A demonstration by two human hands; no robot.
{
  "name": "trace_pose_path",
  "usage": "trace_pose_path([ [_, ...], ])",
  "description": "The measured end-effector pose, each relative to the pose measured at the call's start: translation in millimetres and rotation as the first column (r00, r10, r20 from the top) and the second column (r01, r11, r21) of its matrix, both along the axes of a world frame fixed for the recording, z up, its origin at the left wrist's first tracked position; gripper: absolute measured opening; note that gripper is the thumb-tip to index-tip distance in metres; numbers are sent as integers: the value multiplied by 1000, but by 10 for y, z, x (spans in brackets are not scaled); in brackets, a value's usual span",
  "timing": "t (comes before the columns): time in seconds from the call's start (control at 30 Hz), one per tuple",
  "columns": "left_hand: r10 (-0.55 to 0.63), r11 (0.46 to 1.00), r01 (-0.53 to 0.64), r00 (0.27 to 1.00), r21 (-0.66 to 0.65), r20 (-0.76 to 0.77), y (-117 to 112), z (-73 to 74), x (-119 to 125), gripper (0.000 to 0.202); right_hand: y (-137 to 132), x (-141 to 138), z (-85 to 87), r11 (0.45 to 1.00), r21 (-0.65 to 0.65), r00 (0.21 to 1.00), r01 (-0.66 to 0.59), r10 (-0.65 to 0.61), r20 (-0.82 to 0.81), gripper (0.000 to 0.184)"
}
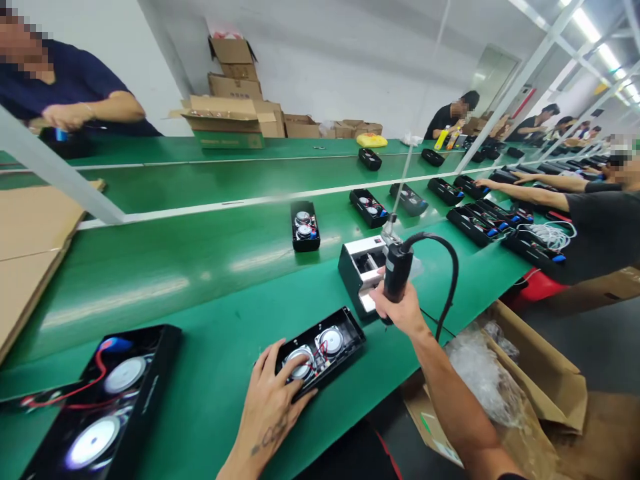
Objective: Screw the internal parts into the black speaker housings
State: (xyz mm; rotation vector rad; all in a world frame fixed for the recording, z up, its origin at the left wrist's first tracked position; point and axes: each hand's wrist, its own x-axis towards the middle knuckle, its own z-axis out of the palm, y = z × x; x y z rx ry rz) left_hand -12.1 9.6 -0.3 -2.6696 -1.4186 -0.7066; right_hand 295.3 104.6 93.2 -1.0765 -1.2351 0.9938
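My left hand [274,395] grips the left end of an open black speaker housing [356,335] lying on the green bench. Some of its fingers reach over the rim, near the left of two round speaker drivers [331,341]. Thin red wires run inside the housing. My right hand [404,308] is wrapped round a black electric screwdriver [397,270], whose black cable [454,267] loops off to the right. The screwdriver is raised over the front right of a black and white screw feeder [354,283]. Its bit is hard to make out.
Another open speaker housing [159,393] with red wires lies at the near left. More housings, such as one [306,241] beyond the bench, line the green conveyor [200,250]. Cardboard [35,233] lies at left. A box with clear plastic [480,373] stands lower right. Co-workers [595,220] work around.
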Motion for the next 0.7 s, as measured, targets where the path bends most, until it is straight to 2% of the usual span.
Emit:
trace_pose_path([
  [0.1,13,999,-13,1000,-40,-5,-25,57,43,8,-305,-288,-12,985,32,965,-170,173,-196,50],
  [0.2,28,998,-29,1000,-62,-6,-33,92,79,7,-454,-534,-4,980,96,933,-174,195,-301,57],
  [0.3,32,998,-32,999,-57,3,-36,77,84,6,-378,-568,51,990,122,946,-71,106,-306,48],
  [0.43,15,1000,-15,1000,4,23,-23,-13,42,7,-131,-248,139,985,131,970,113,-81,-229,42],
  [0.5,-8,999,7,1000,48,26,5,-67,7,7,-12,-24,170,949,184,959,255,-223,-178,43],
  [0.6,-55,993,54,998,105,5,64,-130,-50,8,154,231,186,858,273,900,435,-407,-154,45],
  [0.63,-69,990,69,998,122,-3,83,-145,-67,8,203,274,180,846,282,892,453,-427,-150,47],
  [0.7,-87,986,87,996,144,-6,113,-165,-98,10,284,300,157,854,272,896,443,-425,-128,51],
])
